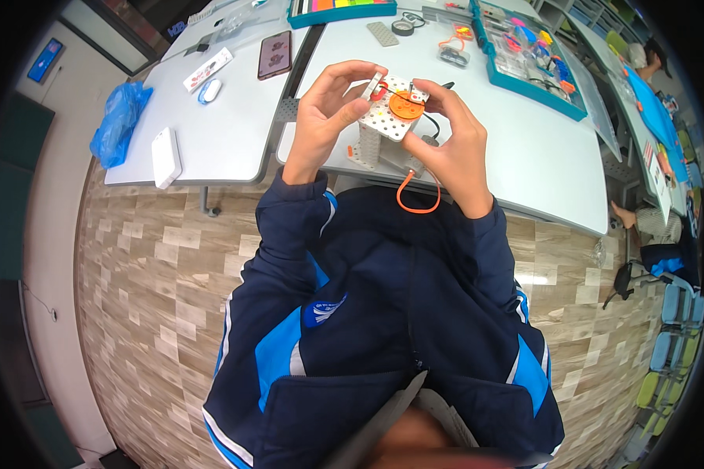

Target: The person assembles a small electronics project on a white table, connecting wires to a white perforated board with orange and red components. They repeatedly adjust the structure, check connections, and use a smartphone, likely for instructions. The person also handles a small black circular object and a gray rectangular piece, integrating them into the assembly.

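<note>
At the near edge of the table stands a building-kit model made of white perforated plates (387, 125). An orange pulley wheel (406, 106) lies on its top, with a small red part (379, 92) beside it. My left hand (328, 113) pinches a short white strip (373, 85) at the model's upper left corner. My right hand (457, 144) is closed round the right side of the model, thumb at the lower corner of the top plate and index finger at its far corner. A black cable (435, 121) runs beside the wheel, and an orange cable loop (418, 205) hangs below.
Left of the table gap are a phone (274, 55), a white box-shaped device (166, 158) and a blue plastic bag (122, 123). A teal parts case (536, 94) with colourful pieces stands at the right; another teal tray (340, 14) is at the back. Black tape (403, 28) lies near it.
</note>
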`<move>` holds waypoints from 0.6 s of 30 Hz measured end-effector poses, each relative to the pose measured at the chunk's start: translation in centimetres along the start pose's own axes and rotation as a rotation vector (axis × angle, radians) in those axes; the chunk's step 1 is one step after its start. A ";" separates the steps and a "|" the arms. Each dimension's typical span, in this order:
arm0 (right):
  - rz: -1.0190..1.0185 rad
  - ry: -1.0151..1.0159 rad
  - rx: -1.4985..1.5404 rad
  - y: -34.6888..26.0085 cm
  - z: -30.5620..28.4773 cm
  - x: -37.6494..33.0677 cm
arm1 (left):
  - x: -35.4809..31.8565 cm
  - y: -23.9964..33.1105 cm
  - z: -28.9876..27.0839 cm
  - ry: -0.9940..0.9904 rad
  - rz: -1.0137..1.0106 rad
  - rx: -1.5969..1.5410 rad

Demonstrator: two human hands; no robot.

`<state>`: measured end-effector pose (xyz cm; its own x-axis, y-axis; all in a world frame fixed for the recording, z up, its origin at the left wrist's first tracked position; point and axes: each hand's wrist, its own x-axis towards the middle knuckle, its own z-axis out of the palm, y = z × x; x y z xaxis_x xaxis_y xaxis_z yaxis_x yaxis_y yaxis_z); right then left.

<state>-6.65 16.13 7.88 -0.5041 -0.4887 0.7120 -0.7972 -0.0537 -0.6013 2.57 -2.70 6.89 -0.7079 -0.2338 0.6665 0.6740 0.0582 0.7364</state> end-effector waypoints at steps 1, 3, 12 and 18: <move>0.002 -0.004 0.001 0.0 -0.1 0.0 | -0.2 -0.1 0.2 0.028 -0.019 -0.012; 0.004 -0.010 -0.002 0.0 -0.2 0.0 | -0.4 -0.4 0.6 0.047 -0.040 -0.055; 0.008 -0.017 0.017 0.1 -0.1 0.1 | -0.4 -1.5 2.3 0.163 -0.060 -0.115; -0.008 -0.002 0.011 0.3 0.1 0.0 | -0.6 -1.7 2.7 0.171 -0.078 -0.151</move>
<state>-6.91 16.03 7.69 -0.4974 -0.4896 0.7162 -0.7974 -0.0672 -0.5997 1.27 0.01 5.59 -0.7219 -0.3932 0.5694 0.6516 -0.1094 0.7506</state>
